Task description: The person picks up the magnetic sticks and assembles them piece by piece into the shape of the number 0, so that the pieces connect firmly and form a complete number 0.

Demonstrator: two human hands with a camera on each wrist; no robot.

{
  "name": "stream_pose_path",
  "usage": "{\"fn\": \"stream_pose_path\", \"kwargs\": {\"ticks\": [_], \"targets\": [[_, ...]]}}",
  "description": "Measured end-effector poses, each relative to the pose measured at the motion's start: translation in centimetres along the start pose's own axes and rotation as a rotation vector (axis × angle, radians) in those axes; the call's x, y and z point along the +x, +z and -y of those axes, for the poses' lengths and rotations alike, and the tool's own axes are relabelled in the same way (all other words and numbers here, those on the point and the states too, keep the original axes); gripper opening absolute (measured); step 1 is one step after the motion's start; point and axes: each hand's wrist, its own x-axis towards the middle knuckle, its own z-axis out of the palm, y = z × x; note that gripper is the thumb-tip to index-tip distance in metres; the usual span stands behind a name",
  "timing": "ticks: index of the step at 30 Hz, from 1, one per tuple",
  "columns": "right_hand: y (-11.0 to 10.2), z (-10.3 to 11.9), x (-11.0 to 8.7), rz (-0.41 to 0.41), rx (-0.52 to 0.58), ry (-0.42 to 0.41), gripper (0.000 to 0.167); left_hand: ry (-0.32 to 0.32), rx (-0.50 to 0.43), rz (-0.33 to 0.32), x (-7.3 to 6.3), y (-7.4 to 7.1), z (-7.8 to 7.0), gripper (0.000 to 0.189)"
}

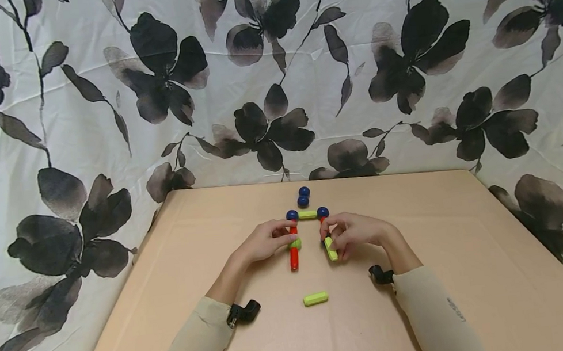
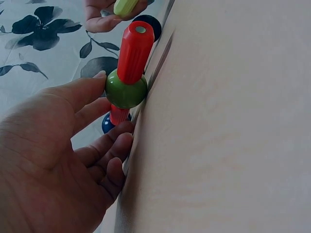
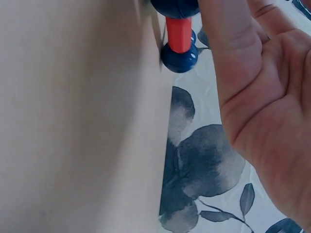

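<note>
My left hand [image 1: 264,241] holds a green ball [image 2: 126,90] between thumb and fingers, on the left side of a figure of rods and balls. A red rod [image 1: 294,259] points from this ball toward me, and another red rod [image 2: 119,114] runs beyond it to a blue ball [image 1: 292,215]. My right hand [image 1: 358,229] pinches a yellow-green rod [image 1: 330,249] close to a dark blue ball [image 3: 177,7] on the right side. From that ball a red rod [image 3: 179,35] leads to a farther blue ball [image 3: 180,58].
A yellow-green rod [image 1: 308,215] bridges the two sides at the top. Beyond it lie two blue balls [image 1: 303,201]. Nearer me, a single yellow-green rod [image 1: 316,298] lies on the tan table [image 1: 480,268]. A flowered cloth [image 1: 333,77] hangs behind the table's far edge.
</note>
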Motion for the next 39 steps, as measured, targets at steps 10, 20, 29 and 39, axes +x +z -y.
{"fn": "stream_pose_path", "kwargs": {"ticks": [10, 20, 29, 39], "targets": [[0.6, -0.9, -0.7, -0.045, 0.035, -0.014, 0.033, -0.007, 0.001, 0.012, 0.0, -0.1, -0.3, 0.048], [1.4, -2.4, -1.5, -0.143, 0.092, -0.046, 0.032, 0.0, 0.003, 0.006, -0.1, -0.1, -0.5, 0.047], [1.5, -2.8, -0.8, -0.151, 0.071, -0.055, 0.036, 0.0, 0.0, 0.014, 0.3, -0.2, -0.5, 0.048], [1.5, -3.0, -0.6, -0.161, 0.055, -0.016, 0.033, -0.007, 0.001, 0.007, 0.0, -0.1, -0.3, 0.048]]}}
